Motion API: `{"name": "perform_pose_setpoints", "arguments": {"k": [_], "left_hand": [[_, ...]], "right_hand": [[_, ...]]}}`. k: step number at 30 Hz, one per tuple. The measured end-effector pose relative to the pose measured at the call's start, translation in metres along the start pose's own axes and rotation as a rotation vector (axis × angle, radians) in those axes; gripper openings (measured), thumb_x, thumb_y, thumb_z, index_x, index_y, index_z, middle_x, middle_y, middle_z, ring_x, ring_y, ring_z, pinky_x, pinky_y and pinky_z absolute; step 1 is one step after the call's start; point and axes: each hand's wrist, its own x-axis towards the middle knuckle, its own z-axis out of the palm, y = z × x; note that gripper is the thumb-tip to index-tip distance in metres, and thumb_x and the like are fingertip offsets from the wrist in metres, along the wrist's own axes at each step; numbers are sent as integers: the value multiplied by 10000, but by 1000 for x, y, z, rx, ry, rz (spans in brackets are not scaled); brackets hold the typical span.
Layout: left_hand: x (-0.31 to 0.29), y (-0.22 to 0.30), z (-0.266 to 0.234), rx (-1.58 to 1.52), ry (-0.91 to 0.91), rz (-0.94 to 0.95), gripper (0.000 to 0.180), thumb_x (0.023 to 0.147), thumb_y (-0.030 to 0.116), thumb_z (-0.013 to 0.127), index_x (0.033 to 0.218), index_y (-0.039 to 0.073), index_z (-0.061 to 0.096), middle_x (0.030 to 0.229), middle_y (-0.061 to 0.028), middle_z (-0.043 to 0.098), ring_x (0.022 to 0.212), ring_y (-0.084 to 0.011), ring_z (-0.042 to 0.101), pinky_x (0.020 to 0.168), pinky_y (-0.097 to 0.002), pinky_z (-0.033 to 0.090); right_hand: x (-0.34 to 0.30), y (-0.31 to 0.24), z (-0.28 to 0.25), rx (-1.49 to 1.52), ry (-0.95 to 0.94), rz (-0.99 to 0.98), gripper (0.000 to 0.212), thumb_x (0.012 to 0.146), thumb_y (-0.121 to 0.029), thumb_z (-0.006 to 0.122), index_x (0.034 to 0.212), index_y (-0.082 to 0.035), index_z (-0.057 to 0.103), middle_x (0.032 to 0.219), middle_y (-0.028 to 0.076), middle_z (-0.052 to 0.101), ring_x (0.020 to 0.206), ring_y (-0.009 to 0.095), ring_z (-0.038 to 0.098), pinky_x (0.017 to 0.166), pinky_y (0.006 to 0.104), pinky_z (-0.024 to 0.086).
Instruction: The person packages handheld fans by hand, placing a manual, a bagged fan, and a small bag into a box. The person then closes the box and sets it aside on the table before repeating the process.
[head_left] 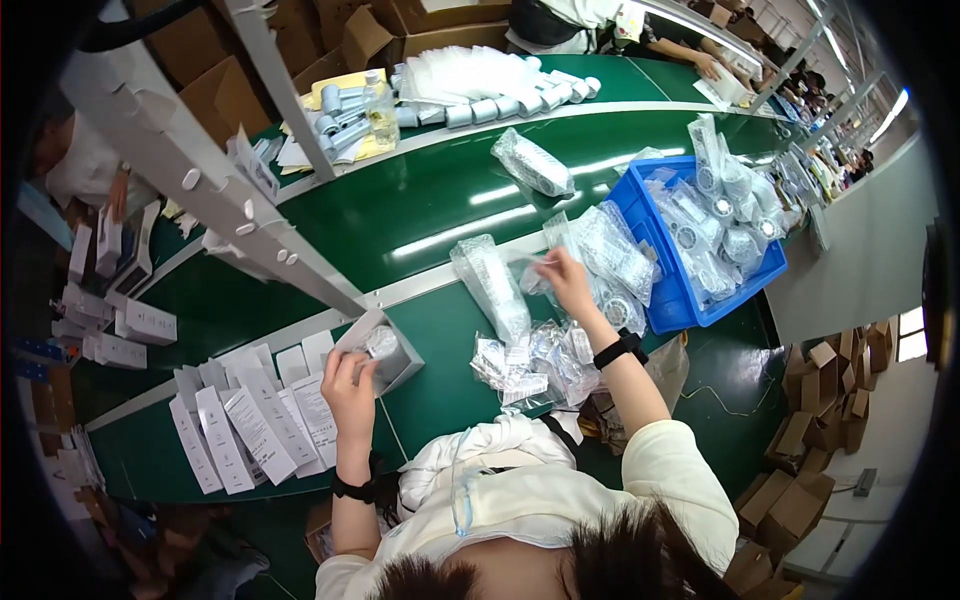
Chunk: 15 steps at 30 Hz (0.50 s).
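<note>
Dark strands of hair [640,550] hang nearest; just beyond, the left hand [350,395] curls at the near edge of an open pale-grey cardboard carton [405,370], though I cannot tell whether it truly clasps the wall or only steadies it. A clear bubble-wrapped bundle [382,342] sits in that carton, so a slack hold could let the carton tip. Left of this hand, printed white cardboard cartons [250,420] lean closely together; a sideways knock might topple them. The right hand [570,285], farther out, seems to pinch thin clear plastic film [530,270], blurred; tugging it could snag and drag a neighbouring bundle. Nearer than that pinch, a loose heap of shiny clear packets [560,365] could slide off the bench edge. Right of it, a heaped blue plastic bin [670,310] risks spilling if bumped.
</note>
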Motion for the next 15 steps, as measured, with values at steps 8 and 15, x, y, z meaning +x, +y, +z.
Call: {"name": "perform_pose_setpoints", "arguments": {"k": [8, 15], "left_hand": [[16, -6, 1, -120, 9, -91, 91, 652, -14, 640, 729, -31, 594, 688, -75, 579, 595, -130, 530, 537, -225, 402], [18, -14, -6, -181, -36, -227, 96, 663, -38, 616, 757, -48, 605, 793, -99, 618, 632, -152, 582, 605, -237, 456]], "right_hand": [[-23, -166, 67, 759, 34, -224, 156, 834, -8, 532, 917, -56, 409, 888, 65, 561, 778, 111, 537, 684, 212, 421], [-46, -142, 148, 108, -465, -835, 136, 786, -82, 583, 891, -36, 511, 920, 79, 542, 850, 201, 532, 789, 293, 432]]}}
